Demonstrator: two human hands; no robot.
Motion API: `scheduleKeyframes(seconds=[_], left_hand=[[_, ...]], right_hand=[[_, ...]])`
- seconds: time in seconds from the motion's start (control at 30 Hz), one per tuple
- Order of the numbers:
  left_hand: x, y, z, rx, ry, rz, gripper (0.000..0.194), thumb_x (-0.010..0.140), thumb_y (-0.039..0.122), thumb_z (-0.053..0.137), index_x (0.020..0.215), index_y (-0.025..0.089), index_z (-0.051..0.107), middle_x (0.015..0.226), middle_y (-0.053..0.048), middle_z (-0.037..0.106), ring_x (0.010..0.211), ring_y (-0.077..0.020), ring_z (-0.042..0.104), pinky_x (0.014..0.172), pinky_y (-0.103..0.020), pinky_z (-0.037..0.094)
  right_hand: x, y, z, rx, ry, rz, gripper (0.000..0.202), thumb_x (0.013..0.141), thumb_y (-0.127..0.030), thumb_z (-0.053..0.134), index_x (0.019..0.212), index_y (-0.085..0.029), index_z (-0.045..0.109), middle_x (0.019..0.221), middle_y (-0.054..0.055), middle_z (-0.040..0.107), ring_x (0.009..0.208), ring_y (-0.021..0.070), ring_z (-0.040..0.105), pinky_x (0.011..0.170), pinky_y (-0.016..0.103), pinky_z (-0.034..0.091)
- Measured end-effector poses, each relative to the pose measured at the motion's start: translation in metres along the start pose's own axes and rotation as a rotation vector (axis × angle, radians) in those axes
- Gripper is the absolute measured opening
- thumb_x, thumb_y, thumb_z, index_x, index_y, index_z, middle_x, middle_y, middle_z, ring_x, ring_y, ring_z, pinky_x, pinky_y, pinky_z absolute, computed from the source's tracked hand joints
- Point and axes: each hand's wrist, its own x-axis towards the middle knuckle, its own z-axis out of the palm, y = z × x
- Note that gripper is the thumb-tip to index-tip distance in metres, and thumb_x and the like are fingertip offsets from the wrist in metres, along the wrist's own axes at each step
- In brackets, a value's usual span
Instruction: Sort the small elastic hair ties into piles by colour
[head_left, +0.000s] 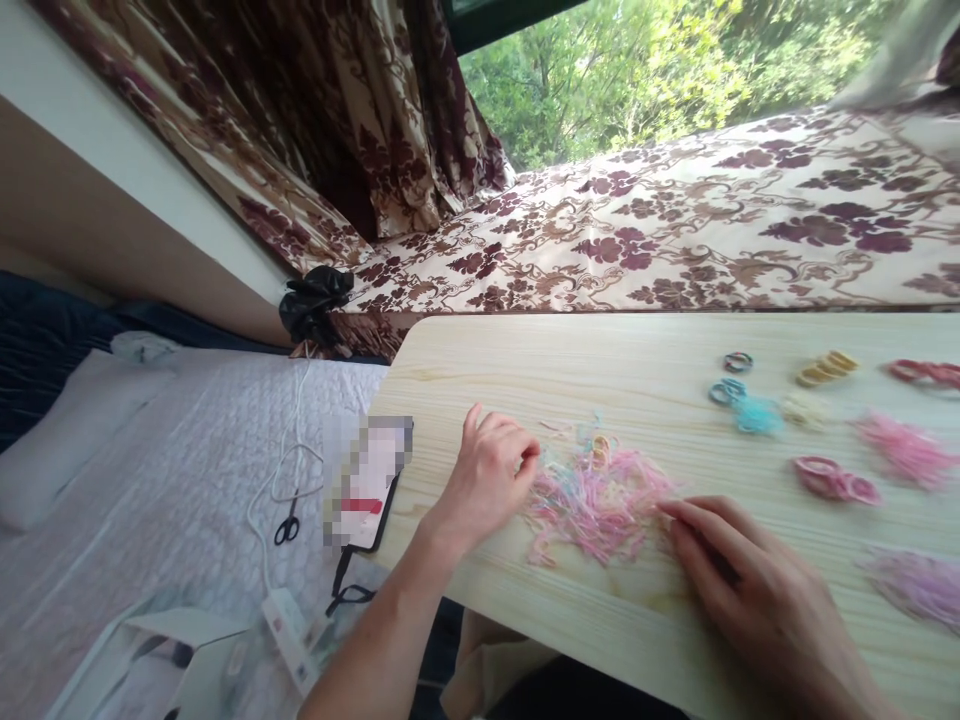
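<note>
A loose pile of thin pink, blue and cream bands (600, 500) lies on the pale wooden table (480, 370). At the pile's left edge is my left hand (495, 465), its fingers curled and thumb near the index finger; what they hold, if anything, is too small to tell. My right hand (739, 570) touches the pile's right edge, thumb and index finger pinched together at a pink strand. Right of the pile lie a turquoise bunch (756, 414), a cream bunch (805, 409), a pink bunch (906, 450) and a lilac bunch (919, 585).
Larger hair ties lie at the right: pink (834, 480), yellow (826, 368), red (926, 374), blue (727, 391) and a dark one (738, 362). A blurred-out flat object (375, 480) overlaps the table's left edge. Scissors (286, 528) and a power strip (289, 635) rest on the bed.
</note>
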Motion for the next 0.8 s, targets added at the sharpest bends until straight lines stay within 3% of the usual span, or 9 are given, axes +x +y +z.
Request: scheduleKeyframes(seconds=[0.1, 0.3, 0.47, 0.8], left_hand=[[-0.002, 0.003, 0.004, -0.062, 0.044, 0.019, 0.016, 0.086, 0.009, 0.058, 0.078, 0.021, 0.065, 0.085, -0.001, 0.070, 0.096, -0.0181, 0.063, 0.117, -0.055, 0.026], [-0.006, 0.023, 0.018, -0.352, 0.100, 0.003, 0.017, 0.081, 0.007, 0.058, 0.077, 0.022, 0.064, 0.081, -0.001, 0.069, 0.094, -0.0188, 0.064, 0.101, -0.041, 0.047], [-0.008, 0.041, 0.027, -0.452, 0.096, -0.015, 0.017, 0.081, 0.008, 0.058, 0.079, 0.022, 0.065, 0.084, -0.002, 0.069, 0.098, -0.0198, 0.063, 0.101, -0.042, 0.048], [-0.008, 0.051, 0.034, -0.523, 0.085, -0.038, 0.015, 0.082, 0.010, 0.058, 0.077, 0.022, 0.066, 0.087, -0.002, 0.070, 0.097, -0.0195, 0.064, 0.105, -0.045, 0.046]], right_hand=[[0.001, -0.001, -0.007, 0.071, -0.039, 0.010, 0.023, 0.097, -0.032, 0.048, 0.102, -0.023, 0.069, 0.097, 0.004, 0.071, 0.074, 0.0123, 0.070, 0.058, 0.020, 0.053], [0.011, -0.021, -0.017, 0.238, -0.024, 0.101, 0.018, 0.096, -0.031, 0.053, 0.102, -0.024, 0.068, 0.091, 0.005, 0.069, 0.067, 0.0117, 0.066, 0.056, 0.020, 0.054], [0.018, -0.035, -0.013, 0.257, 0.001, 0.080, 0.016, 0.095, -0.029, 0.054, 0.101, -0.022, 0.067, 0.091, 0.005, 0.069, 0.064, 0.0101, 0.064, 0.060, 0.021, 0.056], [0.019, -0.034, -0.009, 0.102, 0.058, -0.006, 0.013, 0.096, -0.022, 0.053, 0.100, -0.021, 0.066, 0.092, 0.005, 0.070, 0.074, 0.0115, 0.068, 0.063, 0.020, 0.053]])
